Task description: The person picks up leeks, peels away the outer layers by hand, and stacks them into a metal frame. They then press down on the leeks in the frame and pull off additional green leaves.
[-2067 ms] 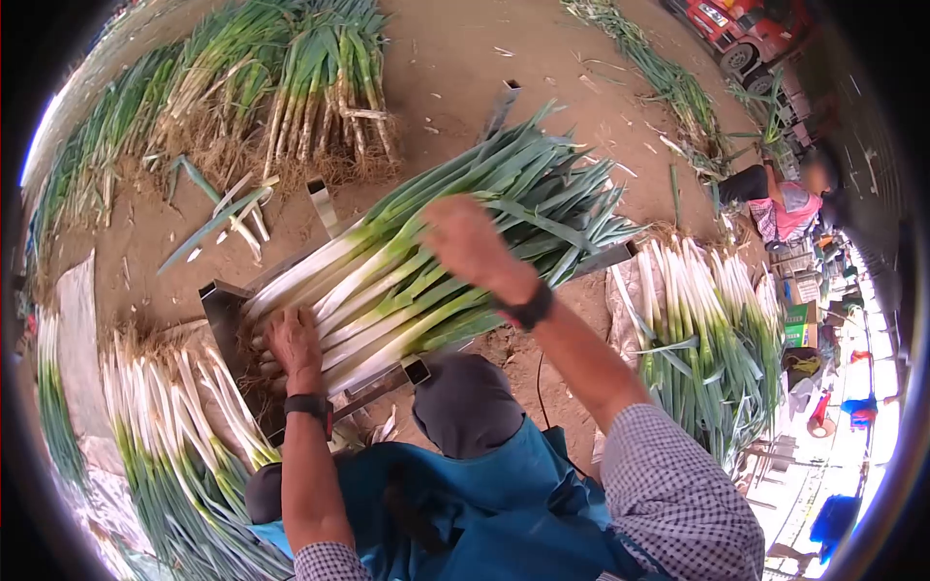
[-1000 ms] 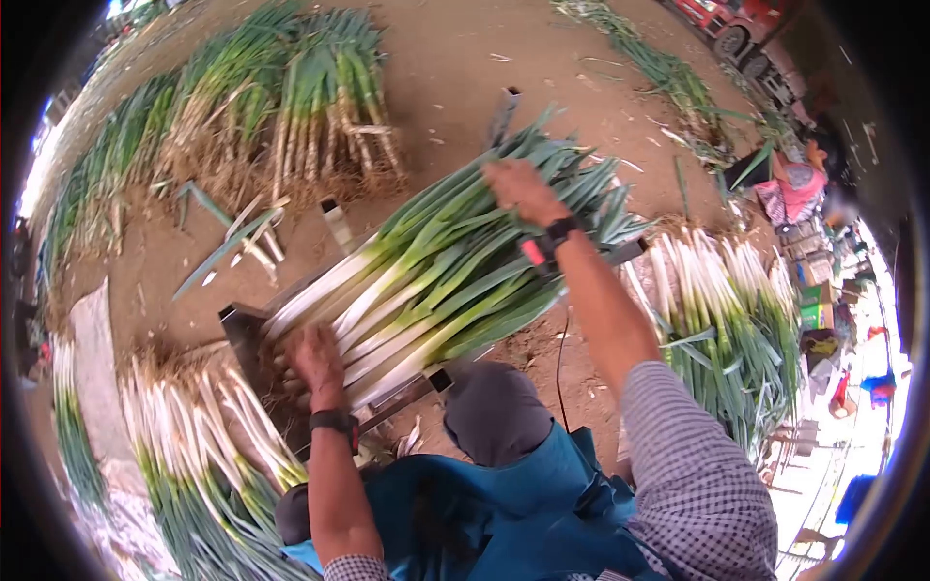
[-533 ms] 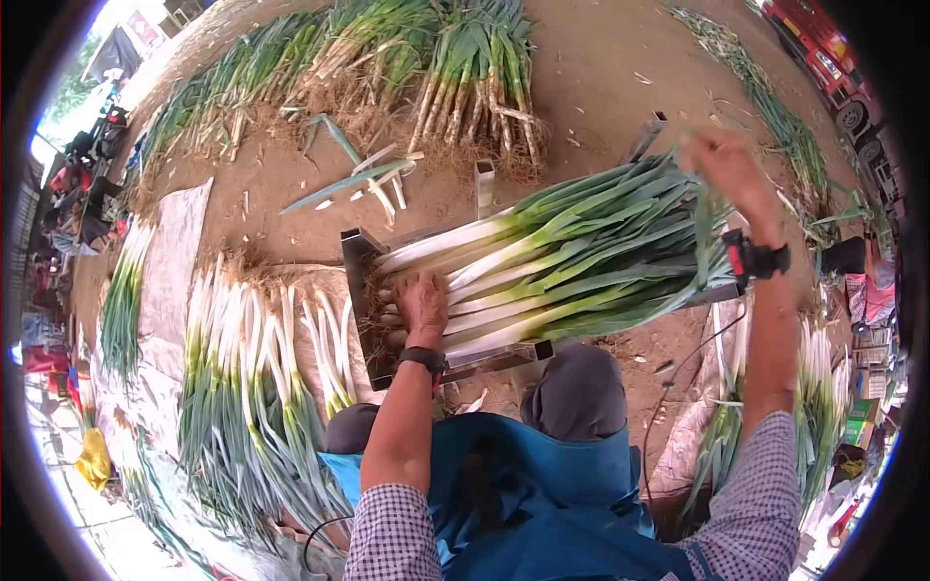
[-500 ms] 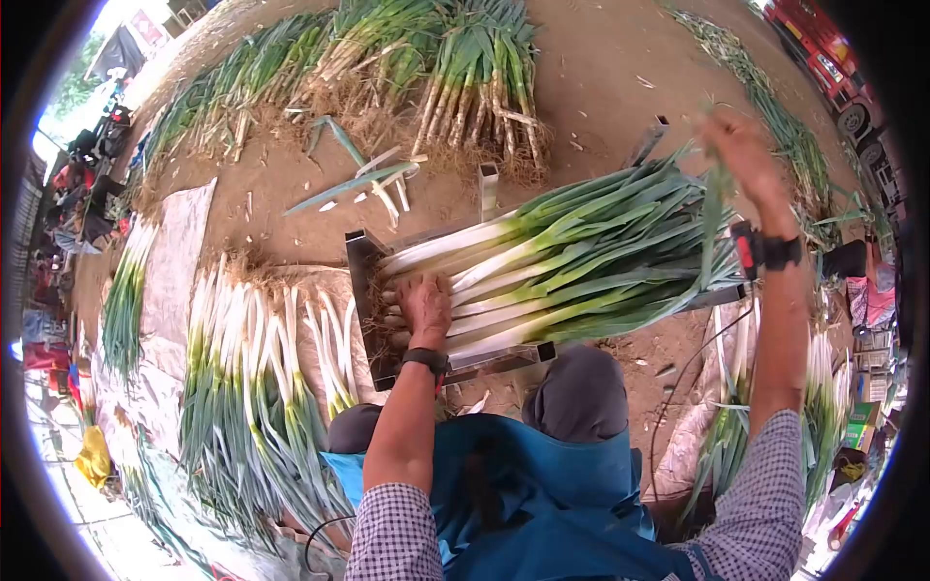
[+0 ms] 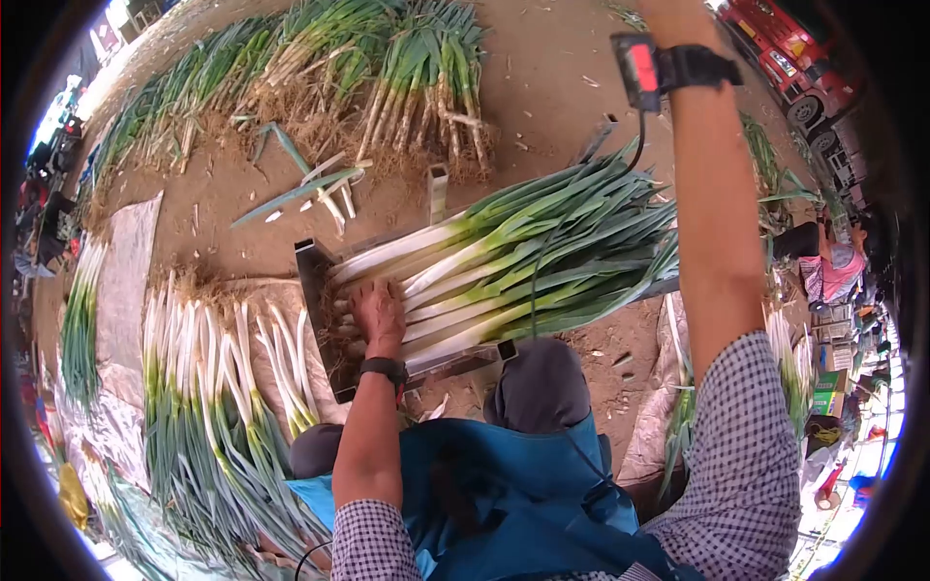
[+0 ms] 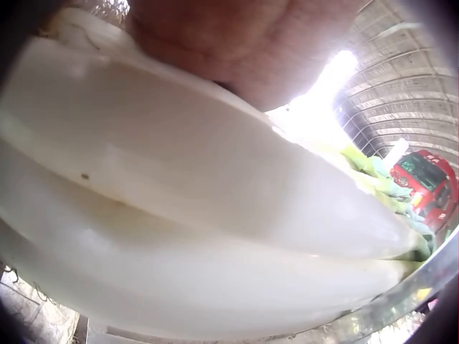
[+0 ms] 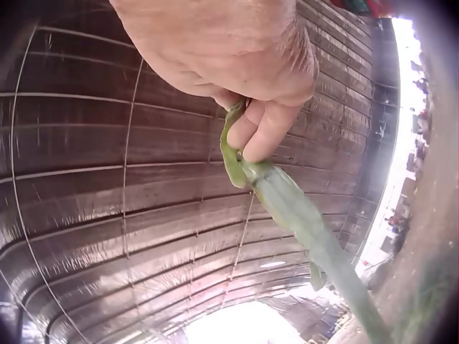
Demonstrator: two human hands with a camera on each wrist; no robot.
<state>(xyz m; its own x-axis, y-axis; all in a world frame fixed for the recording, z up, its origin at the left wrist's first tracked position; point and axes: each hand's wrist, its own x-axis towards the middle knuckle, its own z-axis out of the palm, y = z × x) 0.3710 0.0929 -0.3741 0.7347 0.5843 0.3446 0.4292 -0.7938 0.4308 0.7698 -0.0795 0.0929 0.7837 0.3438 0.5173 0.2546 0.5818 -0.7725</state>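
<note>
In the head view a bundle of leeks (image 5: 542,247) lies in a metal frame (image 5: 312,305), roots at the left end and green leaves towards the right. My left hand (image 5: 379,315) rests on the white shafts near the roots. Close up in the left wrist view, the hand lies over the thick white shafts (image 6: 143,158). My right hand (image 7: 229,57) is beyond the top edge of the head view, the forearm stretched forward. The right wrist view shows its fingers curled round a torn green leek leaf (image 7: 308,226), which hangs down from them.
Rooted leeks (image 5: 417,97) lie piled on the dirt floor ahead. Cleaned leeks (image 5: 208,387) lie at the left. Loose leaf scraps (image 5: 300,194) are scattered beyond the frame. A red vehicle (image 5: 785,48) and a seated person (image 5: 835,271) are at the right.
My right hand has moved from the leaf ends of the bundle up and forward, out of the head view, with a leaf in it. The left hand stays on the white shafts.
</note>
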